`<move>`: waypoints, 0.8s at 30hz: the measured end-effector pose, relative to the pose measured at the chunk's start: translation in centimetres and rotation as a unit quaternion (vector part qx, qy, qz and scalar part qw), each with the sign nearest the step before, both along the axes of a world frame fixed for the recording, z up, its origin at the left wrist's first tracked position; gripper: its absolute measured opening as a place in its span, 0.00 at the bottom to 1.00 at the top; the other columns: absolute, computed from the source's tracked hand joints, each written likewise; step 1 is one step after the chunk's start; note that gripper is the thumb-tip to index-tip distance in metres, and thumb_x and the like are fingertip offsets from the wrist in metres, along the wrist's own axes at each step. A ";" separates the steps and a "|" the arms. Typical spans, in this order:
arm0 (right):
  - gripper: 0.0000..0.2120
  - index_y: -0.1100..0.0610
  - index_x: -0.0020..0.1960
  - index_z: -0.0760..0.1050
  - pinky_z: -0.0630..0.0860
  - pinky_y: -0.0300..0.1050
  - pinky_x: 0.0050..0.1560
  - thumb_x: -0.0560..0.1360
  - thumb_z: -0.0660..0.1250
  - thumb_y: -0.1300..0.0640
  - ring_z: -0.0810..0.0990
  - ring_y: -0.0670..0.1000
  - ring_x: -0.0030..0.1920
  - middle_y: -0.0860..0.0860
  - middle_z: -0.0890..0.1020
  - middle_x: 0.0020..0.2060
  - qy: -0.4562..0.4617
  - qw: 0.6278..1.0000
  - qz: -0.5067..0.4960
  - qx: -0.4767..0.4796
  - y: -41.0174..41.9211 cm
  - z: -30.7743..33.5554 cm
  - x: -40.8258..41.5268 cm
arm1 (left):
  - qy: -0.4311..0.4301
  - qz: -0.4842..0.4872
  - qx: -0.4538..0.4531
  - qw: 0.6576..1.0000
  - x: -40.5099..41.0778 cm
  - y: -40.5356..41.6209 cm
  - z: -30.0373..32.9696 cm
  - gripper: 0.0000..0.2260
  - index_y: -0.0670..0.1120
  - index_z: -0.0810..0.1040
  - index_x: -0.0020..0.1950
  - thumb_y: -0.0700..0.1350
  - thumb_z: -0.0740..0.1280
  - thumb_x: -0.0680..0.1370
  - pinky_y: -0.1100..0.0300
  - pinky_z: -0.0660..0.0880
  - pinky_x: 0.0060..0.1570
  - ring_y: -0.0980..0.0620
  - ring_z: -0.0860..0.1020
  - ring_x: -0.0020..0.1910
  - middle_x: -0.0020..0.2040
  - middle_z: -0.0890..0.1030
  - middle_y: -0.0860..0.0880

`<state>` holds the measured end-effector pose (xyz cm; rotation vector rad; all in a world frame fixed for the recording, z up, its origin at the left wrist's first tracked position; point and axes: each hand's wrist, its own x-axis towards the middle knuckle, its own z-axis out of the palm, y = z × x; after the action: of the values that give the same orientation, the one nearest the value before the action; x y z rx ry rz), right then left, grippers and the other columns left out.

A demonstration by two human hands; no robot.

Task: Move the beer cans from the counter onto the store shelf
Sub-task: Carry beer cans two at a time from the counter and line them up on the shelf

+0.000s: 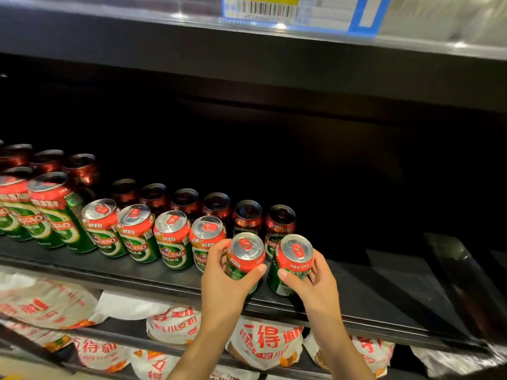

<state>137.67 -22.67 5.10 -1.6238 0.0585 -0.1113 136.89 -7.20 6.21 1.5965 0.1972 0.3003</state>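
A person's left hand and right hand each wrap a Tsingtao beer can at the front edge of the dark store shelf, beside a standing row. The smooth, rigid cans look slippery; mid-body grips seem safest.

1. A dark shelf unit fills the view, its back lost in deep shadow.
2. The upper shelf edge carries a clear strip with a blue and yellow price label, catching glints of light.
3. Below, a lower rack holds white packets printed in red.
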 end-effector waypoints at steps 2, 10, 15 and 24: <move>0.30 0.48 0.65 0.70 0.76 0.37 0.58 0.67 0.76 0.61 0.79 0.41 0.57 0.44 0.80 0.56 -0.001 1.000 -0.004 0.000 0.2 -0.5 0.1 | -0.003 0.005 -0.011 1.000 0.0 -0.1 -0.4 0.28 0.57 0.70 0.58 0.41 0.79 0.64 0.72 0.73 0.48 0.68 0.76 0.52 0.53 0.77 0.61; 0.32 0.44 0.67 0.67 0.74 0.39 0.60 0.67 0.75 0.53 0.77 0.40 0.59 0.41 0.78 0.60 -0.007 1.000 -0.010 -0.007 1.1 -1.6 0.7 | -0.008 0.000 0.009 1.000 0.2 -0.1 -1.2 0.28 0.60 0.69 0.60 0.45 0.78 0.65 0.67 0.73 0.55 0.64 0.75 0.56 0.55 0.77 0.61; 0.35 0.41 0.69 0.64 0.73 0.39 0.61 0.65 0.74 0.50 0.74 0.40 0.63 0.40 0.75 0.62 -0.019 1.000 -0.004 -0.010 1.1 -2.6 0.2 | -0.014 -0.041 0.048 0.998 -0.1 0.3 -1.6 0.32 0.60 0.64 0.67 0.45 0.75 0.69 0.71 0.69 0.57 0.65 0.71 0.62 0.61 0.73 0.64; 0.39 0.39 0.65 0.62 0.73 0.37 0.59 0.63 0.80 0.55 0.73 0.40 0.62 0.40 0.74 0.61 -0.008 0.996 -0.040 -0.077 1.0 -4.1 0.5 | -0.005 -0.057 0.133 0.990 0.4 1.6 -2.9 0.36 0.56 0.62 0.71 0.42 0.76 0.68 0.63 0.68 0.61 0.59 0.71 0.64 0.64 0.72 0.57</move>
<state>138.18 -21.64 0.97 -1.7743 0.1057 -0.1944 137.28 -5.65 3.28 1.8615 0.0594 0.2541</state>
